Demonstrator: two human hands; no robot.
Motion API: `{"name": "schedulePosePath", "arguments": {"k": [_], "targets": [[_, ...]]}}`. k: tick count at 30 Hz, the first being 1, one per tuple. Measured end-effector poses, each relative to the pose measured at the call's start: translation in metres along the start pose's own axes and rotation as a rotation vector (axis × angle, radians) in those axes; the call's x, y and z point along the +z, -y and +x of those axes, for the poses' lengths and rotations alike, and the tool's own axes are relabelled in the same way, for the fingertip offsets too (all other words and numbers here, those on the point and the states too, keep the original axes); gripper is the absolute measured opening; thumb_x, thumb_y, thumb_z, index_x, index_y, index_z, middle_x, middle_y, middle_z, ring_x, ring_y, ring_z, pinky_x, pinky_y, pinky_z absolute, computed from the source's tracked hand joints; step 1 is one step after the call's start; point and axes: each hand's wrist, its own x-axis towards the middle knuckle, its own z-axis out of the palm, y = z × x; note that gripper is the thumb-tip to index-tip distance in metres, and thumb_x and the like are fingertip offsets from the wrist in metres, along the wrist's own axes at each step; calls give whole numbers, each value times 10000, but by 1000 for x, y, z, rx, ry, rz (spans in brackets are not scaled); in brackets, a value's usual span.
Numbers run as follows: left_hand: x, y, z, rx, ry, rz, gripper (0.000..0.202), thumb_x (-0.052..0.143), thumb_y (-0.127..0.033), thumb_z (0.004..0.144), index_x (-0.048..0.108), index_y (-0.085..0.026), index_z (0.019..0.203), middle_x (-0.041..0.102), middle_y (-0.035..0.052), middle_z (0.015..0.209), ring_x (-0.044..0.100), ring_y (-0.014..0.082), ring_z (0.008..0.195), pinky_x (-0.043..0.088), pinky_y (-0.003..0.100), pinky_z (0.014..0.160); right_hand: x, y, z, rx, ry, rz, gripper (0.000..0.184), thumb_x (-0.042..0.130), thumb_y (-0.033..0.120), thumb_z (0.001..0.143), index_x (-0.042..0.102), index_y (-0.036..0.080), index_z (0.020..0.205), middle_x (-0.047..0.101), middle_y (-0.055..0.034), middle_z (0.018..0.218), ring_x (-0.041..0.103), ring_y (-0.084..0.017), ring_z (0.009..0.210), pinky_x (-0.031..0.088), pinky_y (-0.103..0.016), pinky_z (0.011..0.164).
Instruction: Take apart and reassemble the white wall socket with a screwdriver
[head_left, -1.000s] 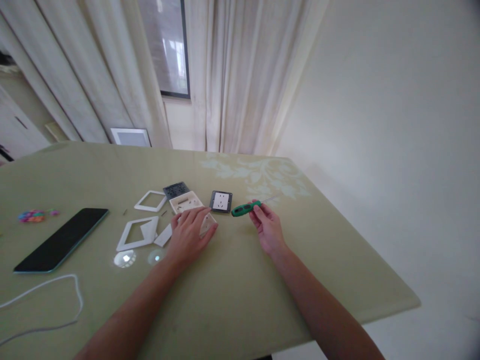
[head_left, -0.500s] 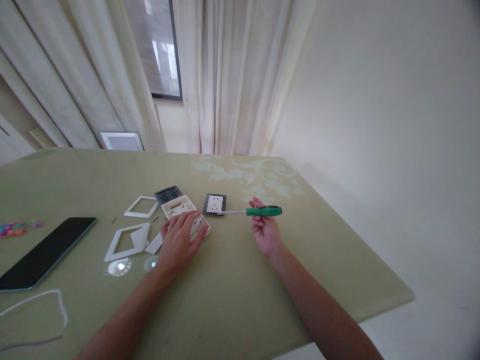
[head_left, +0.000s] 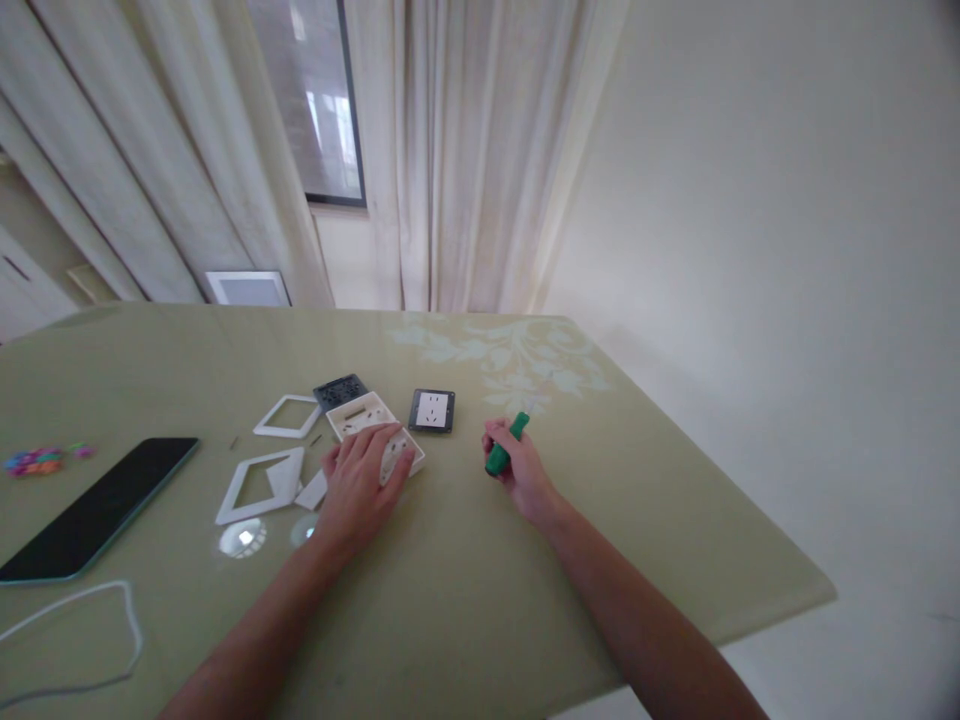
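My left hand (head_left: 361, 470) lies over a white plastic double socket back box (head_left: 407, 458), thumb at the near right side and fingers across its top, holding it against the table. Part of the box is hidden under the palm. My right hand (head_left: 525, 472) is closed around the green handle of a screwdriver (head_left: 510, 446), above the table to the right of the box. Its shaft points up and away and is hard to make out. Between and beyond my hands, a dark-framed socket insert (head_left: 433, 410) with a white face lies flat. Another dark insert (head_left: 341, 390) leans at the box's far end.
Left of the box lie two white frames (head_left: 262, 515) (head_left: 286, 433), white plates (head_left: 313, 490) and small screws (head_left: 316, 440). Further left are a black tablet (head_left: 101, 510), a white cable (head_left: 131, 620) and colourful small pieces (head_left: 37, 460). A wall (head_left: 787, 300) stands to the right.
My right hand has turned the screwdriver from lying level, its tip toward the socket insert, to pointing up and away, its handle now in my fist. My left hand stays on the box.
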Motion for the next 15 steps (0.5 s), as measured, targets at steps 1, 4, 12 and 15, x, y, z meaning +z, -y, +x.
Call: {"name": "schedulePosePath", "arguments": {"k": [1, 4, 12, 15], "targets": [[0, 0, 0, -1, 2, -3, 422, 443, -466, 1106, 646, -219, 1382, 703, 156, 1413, 603, 383, 1318, 384, 590, 1110, 0, 0, 1, 3, -5, -1, 493, 907, 587, 658, 589, 232, 787, 570, 46, 663, 450, -105, 577, 294, -245, 497], [-1, -1, -1, -1, 3, -14, 411, 457, -459, 1098, 658, -221, 1366, 709, 153, 1407, 604, 384, 1327, 388, 588, 1115, -2, 0, 2, 9, -12, -2, 463, 891, 581, 685, 672, 232, 895, 551, 57, 608, 430, -112, 558, 285, -251, 499], [-3, -2, 0, -10, -6, -27, 430, 464, -464, 1086, 667, -218, 1376, 717, 162, 1397, 609, 391, 1324, 396, 608, 1125, -7, 1, 5, -30, -24, 84, 492, 821, 678, 751, 821, 231, 956, 675, -20, 796, 567, -150, 724, 423, -262, 588], [-3, -3, 0, -7, -7, -27, 427, 458, -461, 1090, 664, -216, 1373, 716, 163, 1397, 608, 389, 1326, 399, 604, 1117, -4, 2, 4, -32, 4, 117, 492, 876, 654, 712, 823, 252, 991, 753, -40, 920, 658, -186, 852, 506, -285, 699]]}}
